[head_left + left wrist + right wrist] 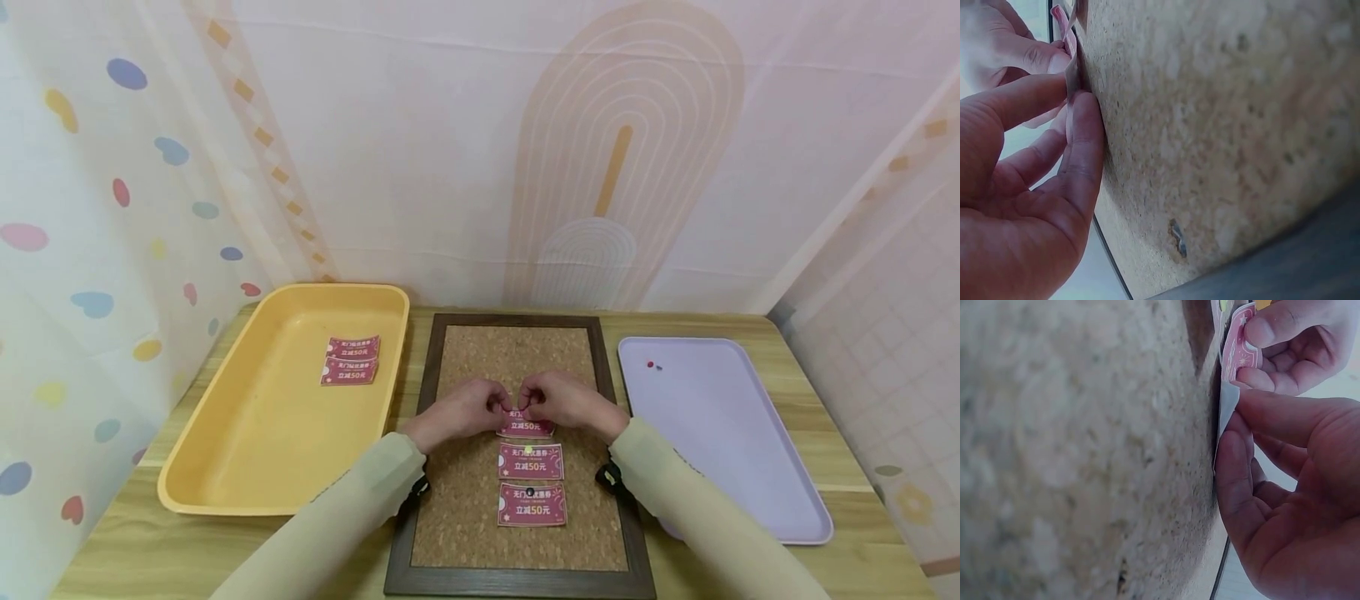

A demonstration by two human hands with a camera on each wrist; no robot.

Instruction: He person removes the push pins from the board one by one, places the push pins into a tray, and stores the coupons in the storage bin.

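Both hands meet over a framed cork board (457, 525). My left hand (471, 408) pinches one end of a pink paper coupon (528, 428) between thumb and fingers. At the coupon's other end, my right hand (564, 400) pinches it too; the fingers hide its upper part. The right wrist view shows the coupon (1240, 347) bent up, close over the cork, its pale back turned out near the right fingertips. Below it on the board lie two matching coupons, the middle one (529, 468) with a yellow pin (528, 450), the lowest (532, 510) with a black pin (530, 492).
A yellow tray (277, 454) on the left holds two more coupons (350, 371), one overlapping the other. To the right, a lilac tray (720, 450) holds a red pin (650, 364) and a dark one (659, 367). Patterned curtains stand behind the wooden table (847, 475).
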